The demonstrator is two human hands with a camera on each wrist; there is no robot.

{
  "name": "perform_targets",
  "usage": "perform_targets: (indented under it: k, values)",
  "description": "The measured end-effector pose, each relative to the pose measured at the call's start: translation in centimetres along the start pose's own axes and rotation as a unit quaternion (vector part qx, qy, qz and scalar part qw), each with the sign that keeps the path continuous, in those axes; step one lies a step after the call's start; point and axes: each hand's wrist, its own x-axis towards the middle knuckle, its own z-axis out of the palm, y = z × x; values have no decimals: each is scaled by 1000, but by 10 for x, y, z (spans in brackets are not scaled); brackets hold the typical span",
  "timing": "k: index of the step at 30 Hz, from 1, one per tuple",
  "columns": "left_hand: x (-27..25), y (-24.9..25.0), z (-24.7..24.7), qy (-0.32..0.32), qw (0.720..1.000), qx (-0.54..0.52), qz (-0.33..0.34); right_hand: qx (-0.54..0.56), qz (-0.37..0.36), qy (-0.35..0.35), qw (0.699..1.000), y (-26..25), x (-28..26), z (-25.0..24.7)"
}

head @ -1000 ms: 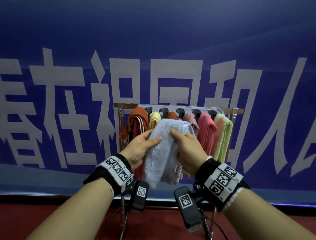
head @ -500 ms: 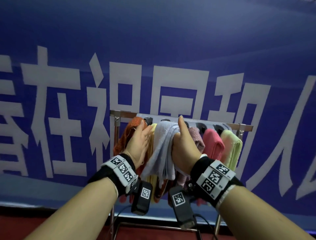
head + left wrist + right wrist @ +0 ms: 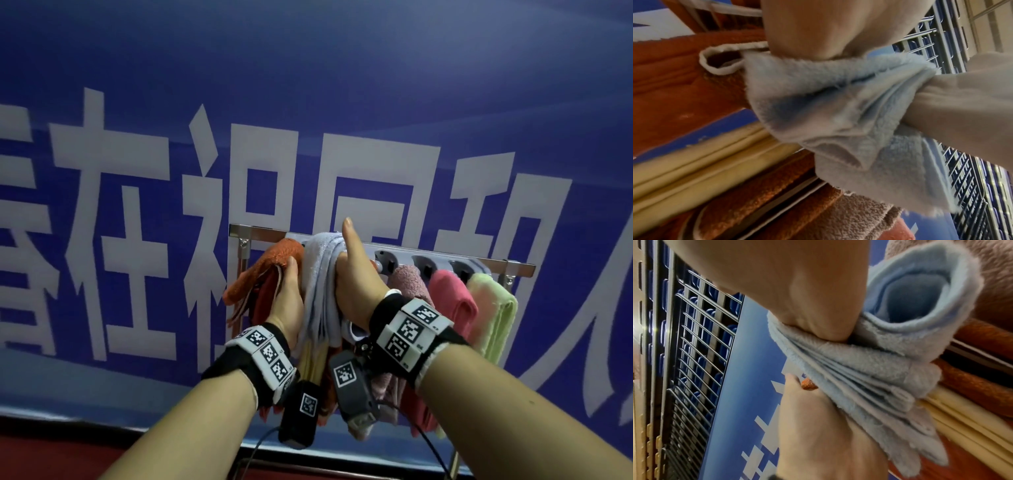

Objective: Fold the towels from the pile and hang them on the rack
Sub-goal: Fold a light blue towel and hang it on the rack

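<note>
A folded light blue towel (image 3: 317,291) hangs over the metal rack (image 3: 260,233), between an orange towel (image 3: 270,267) and a mauve one (image 3: 409,284). My left hand (image 3: 289,298) lies flat against the towel's left side, fingers pointing up. On its right side my right hand (image 3: 354,277) grips it, thumb straight up above the bar; its fingers are hidden behind the cloth. The wrist views show the light blue towel (image 3: 828,105) bunched in several layers between both hands (image 3: 869,361).
A pink towel (image 3: 452,301) and a light green towel (image 3: 493,308) hang at the rack's right end, and a yellow towel (image 3: 313,356) shows below my hands. Grey hooks (image 3: 424,267) line the rack's back. A blue banner wall (image 3: 171,171) stands close behind.
Both hands have lifted the light blue towel from in front of the rack up onto the bar. It is now squeezed narrow between them. The rack looks closer.
</note>
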Motion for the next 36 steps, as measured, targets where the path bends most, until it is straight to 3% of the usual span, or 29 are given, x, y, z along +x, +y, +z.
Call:
perform_targets:
  k: [3,7,9,13,18,22,24,26,29,32,36]
  values:
    - [-4,-1,-5,-12,1000,-10,15,-3,-28,30,999,-1,9,-1]
    - [-6,-5,-6,-52,998,-2,34,-56,11,27,998,3,7,3]
    - [-2,-10,-9,-46,998,17,49,-77,14,61,995,3,1,2]
    - [12,-24,-18,-25,990,71,116,-134,-26,40,990,-6,-17,4]
    - [17,-31,-7,-48,984,69,156,-144,-6,76,987,-8,-9,12]
    - [29,-32,4,31,976,119,179,-119,-2,52,992,-9,-1,12]
    - [36,-35,2,76,960,195,185,-112,-3,55,992,-8,5,7]
    - [44,-41,-5,119,936,264,199,-98,-3,55,994,-9,9,3]
    - [41,-34,-12,230,869,373,231,-97,-2,24,995,-8,16,-3]
    - [31,-25,-20,277,872,344,213,-113,-30,34,993,-4,20,-8]
    - [29,-27,-27,282,864,352,223,-116,-28,37,992,2,24,-12]
